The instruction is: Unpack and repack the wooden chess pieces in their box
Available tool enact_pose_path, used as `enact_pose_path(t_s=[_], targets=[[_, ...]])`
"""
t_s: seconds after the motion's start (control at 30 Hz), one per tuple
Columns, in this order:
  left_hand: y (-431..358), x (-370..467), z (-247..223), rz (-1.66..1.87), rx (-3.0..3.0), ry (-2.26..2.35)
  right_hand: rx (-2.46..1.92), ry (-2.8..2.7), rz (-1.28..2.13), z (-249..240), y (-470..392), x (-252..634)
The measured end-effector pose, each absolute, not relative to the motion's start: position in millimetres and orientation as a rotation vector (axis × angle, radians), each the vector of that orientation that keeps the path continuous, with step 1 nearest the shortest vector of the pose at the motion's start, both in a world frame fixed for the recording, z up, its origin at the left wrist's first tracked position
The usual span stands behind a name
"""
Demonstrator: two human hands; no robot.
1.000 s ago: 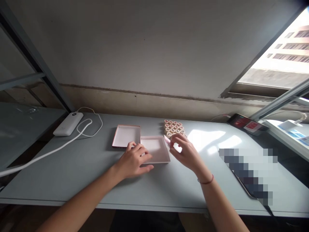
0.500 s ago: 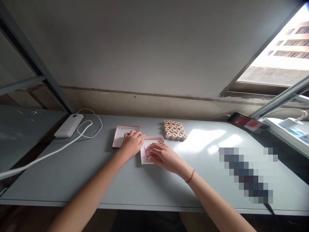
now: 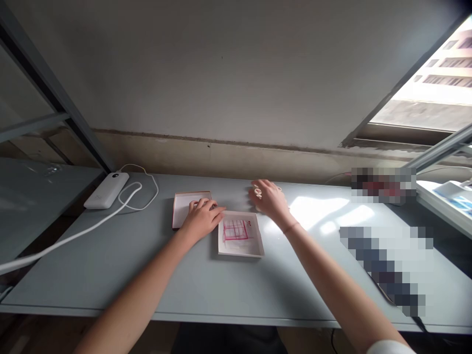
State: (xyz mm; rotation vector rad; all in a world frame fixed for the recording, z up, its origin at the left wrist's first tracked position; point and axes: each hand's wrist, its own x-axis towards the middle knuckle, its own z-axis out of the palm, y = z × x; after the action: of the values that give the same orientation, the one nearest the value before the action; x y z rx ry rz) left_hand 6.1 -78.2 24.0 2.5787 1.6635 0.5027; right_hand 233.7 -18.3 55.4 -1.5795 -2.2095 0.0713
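My left hand (image 3: 204, 216) rests over the right side of a shallow box (image 3: 181, 211) with a reddish edge. Its fingers are apart, and one digit reaches toward the corner of a second shallow white box (image 3: 241, 250). Red and pink lines forming a grid mark the floor of that second box. Beyond it, my right hand (image 3: 272, 200) bends over the wooden Chinese chess pieces (image 3: 258, 191), fingers curled round some of them. A few round faces show by the fingers; the hand hides most of the block.
A white power bank (image 3: 106, 191) with a white cable (image 3: 84, 231) lies at the left of the grey desk (image 3: 206, 290). Pixelated objects (image 3: 387, 275) lie on the right side. A wall (image 3: 221, 98) rises behind the desk, and sunlight falls on the right half.
My right hand has left the white box and moved up and right onto the chess pieces, uncovering the red grid. The white box sits slightly farther right. My left hand has barely moved.
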Motion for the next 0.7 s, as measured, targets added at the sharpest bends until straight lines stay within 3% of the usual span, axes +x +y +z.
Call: enact_pose_path(t_s=[0.23,0.7], targets=[[-81,0,27,0.464,2.576,1.579,-2.175,-2.311,0.052,54,57,225],[-83,-2,27,0.49,2.69,1.544,-2.053,-2.401,-0.083,57,45,218]])
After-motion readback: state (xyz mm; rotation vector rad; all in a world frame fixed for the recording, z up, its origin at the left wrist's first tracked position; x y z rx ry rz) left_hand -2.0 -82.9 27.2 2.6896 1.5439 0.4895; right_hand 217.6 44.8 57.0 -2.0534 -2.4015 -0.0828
